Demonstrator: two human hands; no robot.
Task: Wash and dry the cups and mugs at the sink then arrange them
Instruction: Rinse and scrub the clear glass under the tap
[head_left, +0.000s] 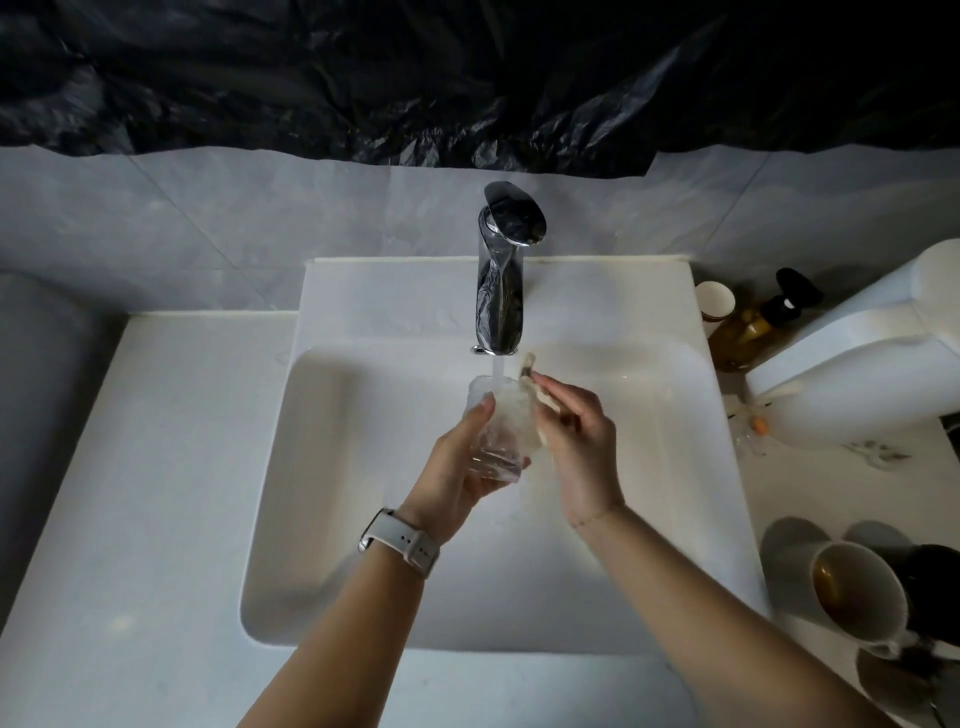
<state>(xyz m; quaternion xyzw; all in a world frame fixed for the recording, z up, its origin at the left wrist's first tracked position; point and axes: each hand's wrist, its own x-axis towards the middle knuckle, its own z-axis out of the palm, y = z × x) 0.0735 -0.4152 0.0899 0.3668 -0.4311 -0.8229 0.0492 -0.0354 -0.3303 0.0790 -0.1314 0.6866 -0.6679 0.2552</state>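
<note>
Obs., L to R, head view.

Counter (130, 467) at L bare where visible. Sink (322, 519) centre, tap (498, 291) running; stream (497, 371) drops straight into the glass (498, 426).

L hand (457, 478), watch (400, 540) on wrist: we grip the glass round its lower half, thumb on the near wall, fingers wrapped under the base. Glass sits over mid-basin, directly below the spout, mouth up and tipped away from us toward the tap. Long axis runs roughly from our L palm up to the spout.

R hand (576, 436): fingers pinch a thin pale tool (530, 379), prob. a small brush or scrubber, can't tell which. Its tip stands just R of the glass rim, touching or nearly so; blur prevents a firm call.

Key relation: glass mouth lies up and L of the R-hand grip, just beside it. R hand is the nearer to the rim; L hand owns the base. Our judgement: the tool must go L and down along the glass axis to reach inside, w/ L hand holding tilt steady.

Far R: pump bottle (763, 322), paper cup (714, 306), white mug (857, 592) w/ brown residue, dark mug (935, 587) beside it. These appear unwashed; task early.
</note>
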